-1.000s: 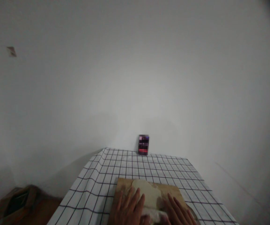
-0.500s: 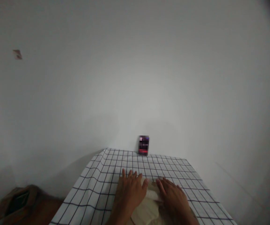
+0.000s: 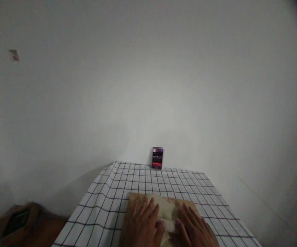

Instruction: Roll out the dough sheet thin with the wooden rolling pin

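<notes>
Board (image 3: 136,197), wooden: on cloth-covered desk (image 3: 104,206), at six o'clock. Dough (image 3: 164,208), pale, flattened: on board, reaching toward twelve o'clock. Roller (image 3: 170,226), white: across dough. Left hand (image 3: 143,224), nine o'clock of roller; right hand (image 3: 195,226), three o'clock: fingers outstretched, unclenched.

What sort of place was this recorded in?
Probably a plain indoor room, perhaps in a home: a cloth-covered table stands by a pale wall, with a wooden board and what looks like dough on it.
</notes>
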`<action>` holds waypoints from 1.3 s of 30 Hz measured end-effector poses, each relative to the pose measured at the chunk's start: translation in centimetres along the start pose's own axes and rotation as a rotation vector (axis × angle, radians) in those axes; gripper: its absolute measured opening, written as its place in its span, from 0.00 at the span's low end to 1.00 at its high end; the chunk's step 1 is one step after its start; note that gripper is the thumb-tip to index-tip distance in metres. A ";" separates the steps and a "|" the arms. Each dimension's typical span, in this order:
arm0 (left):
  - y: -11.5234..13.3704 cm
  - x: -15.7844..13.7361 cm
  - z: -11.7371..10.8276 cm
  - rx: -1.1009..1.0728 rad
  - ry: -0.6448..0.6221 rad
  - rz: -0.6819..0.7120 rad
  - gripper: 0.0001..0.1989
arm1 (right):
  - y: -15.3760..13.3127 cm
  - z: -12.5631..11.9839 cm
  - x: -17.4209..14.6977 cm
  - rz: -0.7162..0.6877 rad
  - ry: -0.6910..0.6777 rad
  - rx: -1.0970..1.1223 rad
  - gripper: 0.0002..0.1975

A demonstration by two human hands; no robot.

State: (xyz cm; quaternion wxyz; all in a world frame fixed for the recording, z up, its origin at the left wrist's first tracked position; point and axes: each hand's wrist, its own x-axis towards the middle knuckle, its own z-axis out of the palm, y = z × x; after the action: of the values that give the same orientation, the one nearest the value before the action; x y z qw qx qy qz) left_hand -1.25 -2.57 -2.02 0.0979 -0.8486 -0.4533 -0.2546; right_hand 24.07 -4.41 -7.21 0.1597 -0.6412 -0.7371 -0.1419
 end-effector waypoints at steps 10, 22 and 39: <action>0.8 8.1 -3.1 -0.071 -0.270 -0.317 0.23 | -0.8 -3.3 8.0 -0.097 -0.125 -0.161 0.29; 2.3 -2.5 -1.0 -0.027 -0.028 -0.072 0.26 | 0.7 -2.5 -1.8 -0.122 -0.046 0.122 0.21; 2.0 4.1 -1.7 -0.083 -0.131 -0.175 0.22 | -1.0 -5.8 3.8 -0.078 -0.098 0.060 0.21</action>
State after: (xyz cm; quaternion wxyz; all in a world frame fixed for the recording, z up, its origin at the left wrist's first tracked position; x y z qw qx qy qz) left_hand 1.67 -1.40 1.68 0.0103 -0.8238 -0.5202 -0.2249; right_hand 22.88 -3.51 -0.38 0.1372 -0.6129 -0.7724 -0.0943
